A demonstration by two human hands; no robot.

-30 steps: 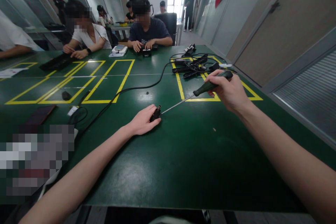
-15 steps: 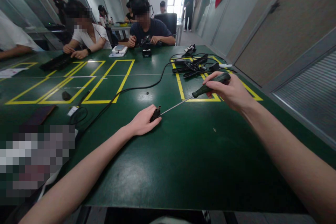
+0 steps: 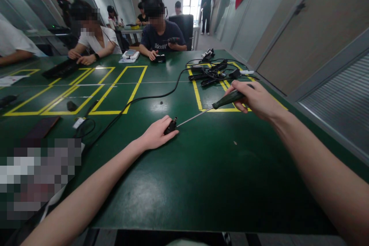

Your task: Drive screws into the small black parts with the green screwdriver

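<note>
Small black part [image 3: 170, 126] sits on the green table [image 3: 201, 184], out in front of you, left of centre, upper end tilted up with a short metal stub [image 3: 175, 119] standing clear of your fingers. Your left hand [image 3: 157, 133] is closed around it from the left, thumb along the near side, fingers over the far side; probably this braces it against push or twist, and leaves its right side exposed to the tool.

Your right hand [image 3: 252, 100] grips the dark green handle of a screwdriver [image 3: 229, 99]. Shaft slopes down leftward, tip at the part's right side; too small to tell whether it is seated in anything. The slant likely suits a side-facing spot on the part.

Pose: left forearm runs in low from the lower left, palm down, wrist nearly straight. Right forearm reaches in from the lower right, hand raised above the table, fingers wrapped loosely over the handle, back end near the palm.

Black cable [image 3: 157, 95] curves past beyond your left hand, well apart from the part.
</note>
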